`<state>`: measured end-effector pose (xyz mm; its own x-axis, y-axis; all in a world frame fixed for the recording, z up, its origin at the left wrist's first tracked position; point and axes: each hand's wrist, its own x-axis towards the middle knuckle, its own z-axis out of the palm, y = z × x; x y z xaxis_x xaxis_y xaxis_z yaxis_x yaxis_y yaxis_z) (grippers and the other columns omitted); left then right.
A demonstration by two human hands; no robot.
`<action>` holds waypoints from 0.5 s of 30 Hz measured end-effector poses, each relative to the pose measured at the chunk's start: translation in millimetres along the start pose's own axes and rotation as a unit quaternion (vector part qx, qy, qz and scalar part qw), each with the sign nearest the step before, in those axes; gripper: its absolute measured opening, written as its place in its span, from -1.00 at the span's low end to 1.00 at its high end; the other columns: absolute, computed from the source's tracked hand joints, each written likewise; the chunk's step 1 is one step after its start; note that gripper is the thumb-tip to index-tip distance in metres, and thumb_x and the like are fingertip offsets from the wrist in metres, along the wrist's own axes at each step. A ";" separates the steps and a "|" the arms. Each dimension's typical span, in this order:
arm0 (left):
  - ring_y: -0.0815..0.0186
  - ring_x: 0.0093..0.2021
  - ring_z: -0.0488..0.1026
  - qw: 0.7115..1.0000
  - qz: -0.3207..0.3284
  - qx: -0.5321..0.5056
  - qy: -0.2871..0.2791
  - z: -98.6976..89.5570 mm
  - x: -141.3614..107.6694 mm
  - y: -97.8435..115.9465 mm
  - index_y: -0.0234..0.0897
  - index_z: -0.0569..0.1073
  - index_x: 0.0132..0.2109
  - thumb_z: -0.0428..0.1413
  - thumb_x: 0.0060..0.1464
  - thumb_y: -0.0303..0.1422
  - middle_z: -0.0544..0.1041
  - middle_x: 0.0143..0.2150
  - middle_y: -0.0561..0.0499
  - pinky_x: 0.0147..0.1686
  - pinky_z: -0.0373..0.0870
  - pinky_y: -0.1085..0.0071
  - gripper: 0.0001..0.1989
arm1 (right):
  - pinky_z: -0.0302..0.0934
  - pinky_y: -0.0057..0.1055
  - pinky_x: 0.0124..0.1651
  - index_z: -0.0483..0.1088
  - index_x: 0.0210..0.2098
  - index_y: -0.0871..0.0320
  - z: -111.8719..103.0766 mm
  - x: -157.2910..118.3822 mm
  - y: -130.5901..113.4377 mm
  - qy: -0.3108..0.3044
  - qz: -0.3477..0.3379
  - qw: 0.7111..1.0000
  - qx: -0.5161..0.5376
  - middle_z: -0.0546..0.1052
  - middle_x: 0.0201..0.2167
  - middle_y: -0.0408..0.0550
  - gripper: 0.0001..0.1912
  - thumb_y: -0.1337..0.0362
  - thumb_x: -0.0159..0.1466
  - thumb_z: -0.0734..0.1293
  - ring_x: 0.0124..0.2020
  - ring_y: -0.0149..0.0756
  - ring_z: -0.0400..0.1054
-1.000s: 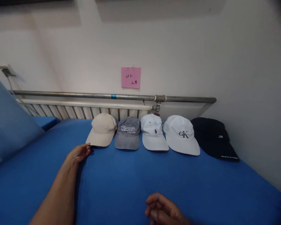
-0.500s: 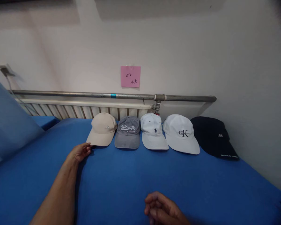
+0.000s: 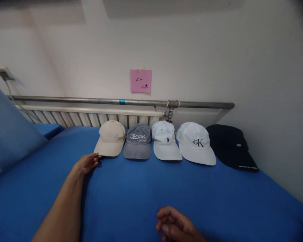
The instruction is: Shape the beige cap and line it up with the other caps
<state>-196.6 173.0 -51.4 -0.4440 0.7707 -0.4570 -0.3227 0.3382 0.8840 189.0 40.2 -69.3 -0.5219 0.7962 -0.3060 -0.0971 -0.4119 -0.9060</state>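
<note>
Several caps stand side by side along the back of a blue surface. My left hand [image 3: 89, 163] pinches the front left corner of the brim of the beige cap [image 3: 112, 136]. To its right come a grey cap [image 3: 137, 149] with white lettering, a pale cap [image 3: 166, 144] with a small dark logo, a larger white cap [image 3: 195, 144] with dark letters and a black cap [image 3: 228, 143]. My right hand [image 3: 173, 222] is low at the front, touching no cap, with its fingers curled inward and nothing visible in them.
The blue bedding [image 3: 131, 198] fills the foreground. Behind the caps run a metal pipe [image 3: 91, 101] and a white radiator [image 3: 70, 117]. A pink note [image 3: 141, 81] is on the wall. Blue fabric [image 3: 10, 134] rises at the left.
</note>
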 end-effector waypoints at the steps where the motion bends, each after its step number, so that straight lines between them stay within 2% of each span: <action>1: 0.48 -0.65 0.31 1.000 -0.001 -0.003 -0.004 0.0 -0.6 0.1 -0.36 0.44 -0.40 0.10 0.09 -0.62 0.50 -0.53 0.04 -0.65 0.34 0.58 -0.85 | 0.16 -0.45 -0.37 0.39 -0.23 0.11 0.6 -0.5 -0.5 0.000 0.000 1.000 0.001 0.44 -0.34 -0.10 -0.68 0.06 0.11 0.42 -0.41 -0.39 0.31; 10: 0.44 -0.68 0.34 1.000 -0.001 0.009 0.003 2.2 -1.9 -0.1 -0.27 0.41 -0.46 0.11 0.09 -0.58 0.49 -0.56 0.02 -0.67 0.34 0.57 -0.80 | 0.17 -0.43 -0.37 0.38 -0.23 0.10 -0.8 0.9 0.2 0.005 0.007 1.000 -0.018 0.44 -0.33 -0.10 -0.66 0.03 0.11 0.40 -0.40 -0.37 0.32; 15: 0.39 -0.68 0.35 0.999 -0.005 0.035 0.001 3.0 -2.8 -3.0 -0.32 0.41 -0.44 0.13 0.14 -0.44 0.45 -0.62 0.00 -0.69 0.30 0.53 -0.82 | 0.18 -0.45 -0.41 0.36 -0.24 0.11 -1.4 6.3 1.6 -0.005 0.009 1.000 -0.017 0.43 -0.34 -0.10 -0.64 0.03 0.09 0.42 -0.43 -0.40 0.31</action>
<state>-191.9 171.5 -52.5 -0.4427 0.7662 -0.4657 -0.2684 0.3824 0.8842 186.8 45.1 -73.0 -0.5310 0.7848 -0.3195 -0.0586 -0.4102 -0.9101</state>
